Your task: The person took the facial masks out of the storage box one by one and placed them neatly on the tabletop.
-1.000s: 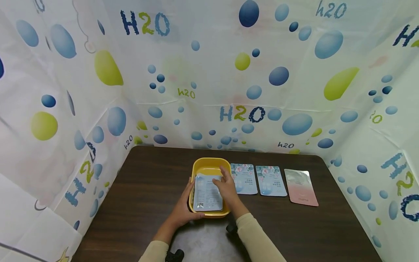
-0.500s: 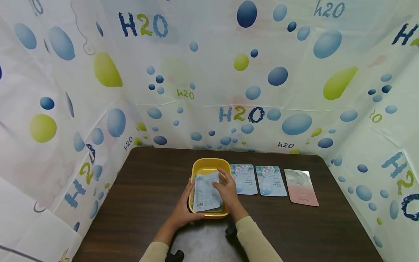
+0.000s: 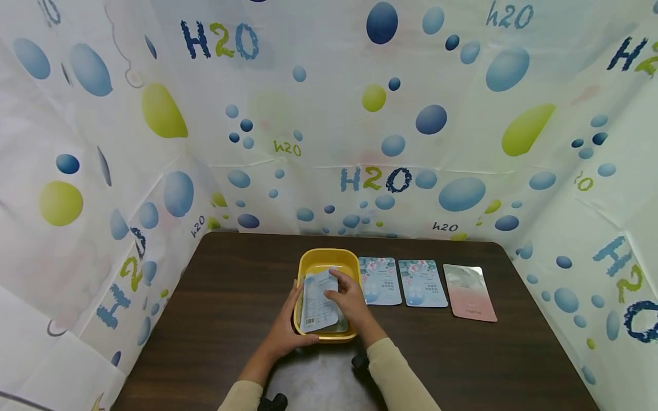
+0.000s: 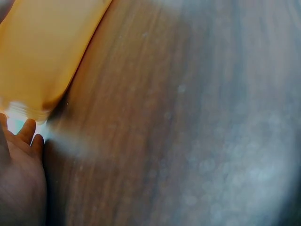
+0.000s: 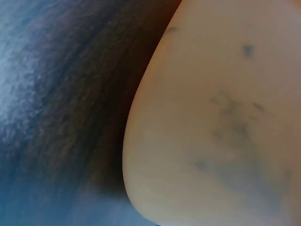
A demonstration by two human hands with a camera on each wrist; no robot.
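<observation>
A yellow plastic basket (image 3: pixel 329 256) stands on the table in the head view. My left hand (image 3: pixel 284 326) grips its near left corner, thumb along the front rim and fingers up the left side. Part of that hand shows beside the basket wall (image 4: pixel 47 52) in the left wrist view. Inside the basket, a light blue sheet mask packet (image 3: pixel 317 305) lies tilted, its printed back and barcode facing up. My right hand (image 3: pixel 351 301) pinches its upper right edge. Another packet (image 3: pixel 339 324) peeks out from beneath it.
To the basket's right lie two blue floral sheet mask packets (image 3: pixel 380 282) (image 3: pixel 423 283) and a silver-and-pink packet (image 3: pixel 470 292). Dark wood table (image 3: pixel 236 285) surrounds them. A white patterned curtain (image 3: pixel 319 103) hangs behind. A blurred pale surface (image 5: pixel 211 141) fills much of the right wrist view.
The top packet has turned and shifted left with my right hand, uncovering the packet under its lower right corner. My left hand keeps its hold on the basket.
</observation>
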